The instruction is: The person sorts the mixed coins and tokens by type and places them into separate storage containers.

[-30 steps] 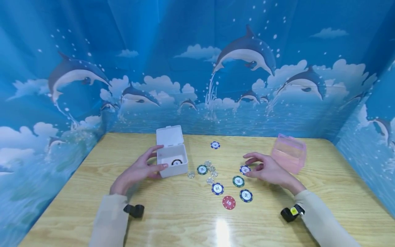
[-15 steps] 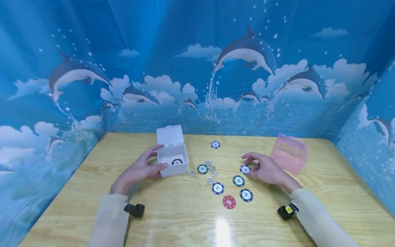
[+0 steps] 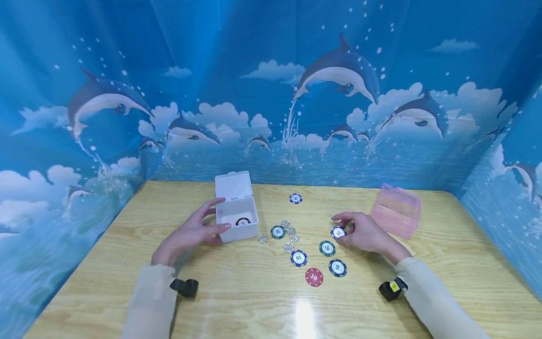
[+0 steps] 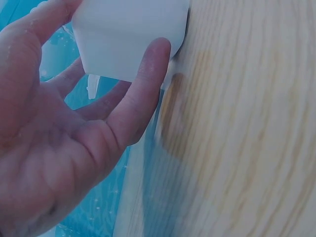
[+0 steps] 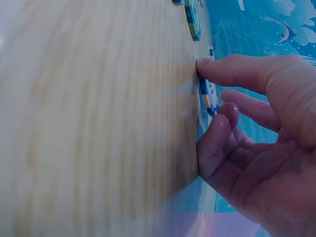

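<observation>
My left hand (image 3: 192, 235) grips the left side of a small white plastic box (image 3: 243, 233), thumb at the front and fingers behind. The box's lid stands open toward the back, and a black-edged poker chip (image 3: 243, 221) lies inside. In the left wrist view, fingers wrap the end of the white box (image 4: 126, 42). My right hand (image 3: 367, 233) pinches a blue-and-white poker chip (image 3: 337, 232) low over the table. The right wrist view has this blue poker chip (image 5: 208, 95) tilted slightly between thumb and fingertips, its far side partly hidden.
Green chips (image 3: 327, 248), blue chips (image 3: 298, 258) and a red chip (image 3: 314, 277) lie across the middle. Several clear round pieces (image 3: 289, 247) are scattered near the white box. One blue chip (image 3: 295, 198) lies farther back. A pink translucent box (image 3: 395, 212) stands at the back right.
My right hand has closed its fingers in on the blue poker chip, which has shifted slightly right and turned. The left hand and white box stay in place.
</observation>
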### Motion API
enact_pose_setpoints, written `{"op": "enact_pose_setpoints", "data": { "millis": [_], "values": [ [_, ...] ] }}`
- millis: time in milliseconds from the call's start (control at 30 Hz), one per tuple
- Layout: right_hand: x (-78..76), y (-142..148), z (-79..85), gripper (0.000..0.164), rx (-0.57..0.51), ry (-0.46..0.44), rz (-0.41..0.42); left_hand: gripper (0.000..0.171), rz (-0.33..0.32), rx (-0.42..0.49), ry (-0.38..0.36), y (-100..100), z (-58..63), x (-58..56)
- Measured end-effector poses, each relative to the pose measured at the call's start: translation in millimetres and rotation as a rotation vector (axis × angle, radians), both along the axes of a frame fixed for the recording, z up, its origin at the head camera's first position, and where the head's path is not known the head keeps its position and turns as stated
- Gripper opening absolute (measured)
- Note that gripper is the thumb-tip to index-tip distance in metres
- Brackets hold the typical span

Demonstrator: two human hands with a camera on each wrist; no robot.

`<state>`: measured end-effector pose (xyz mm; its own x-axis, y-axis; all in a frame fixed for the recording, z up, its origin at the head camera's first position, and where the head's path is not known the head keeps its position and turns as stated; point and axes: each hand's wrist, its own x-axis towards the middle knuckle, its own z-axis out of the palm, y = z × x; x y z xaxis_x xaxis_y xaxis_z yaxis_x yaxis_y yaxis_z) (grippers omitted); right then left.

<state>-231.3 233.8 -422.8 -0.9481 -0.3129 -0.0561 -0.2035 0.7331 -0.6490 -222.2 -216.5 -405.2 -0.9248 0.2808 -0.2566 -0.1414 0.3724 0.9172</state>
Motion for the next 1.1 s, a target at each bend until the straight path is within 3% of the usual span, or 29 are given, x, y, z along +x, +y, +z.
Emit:
{"op": "enact_pose_setpoints", "data": {
  "millis": [300, 667, 833, 1100],
  "values": [
    [-0.3, 2.7, -1.8, 0.030, -0.013, 0.036, -0.027, 0.089, 0.002, -0.008, 0.006, 0.4, 0.7, -1.2],
    [-1.3, 5.5, -2.3, 0.032, -0.100, 0.023, -0.012, 0.089, 0.008, 0.009, -0.003, 1.0, -0.3, 0.5],
    [-1.0, 5.4, -3.3, 0.025, -0.145, -0.004, -0.027, 0.090, 0.006, 0.011, -0.003, 1.3, 0.3, 1.5],
    [-1.5, 2.3, -1.1, 0.017, -0.110, 0.079, -0.030, 0.089, -0.002, 0.028, -0.007, 2.8, -0.2, 0.2]
  ]
}}
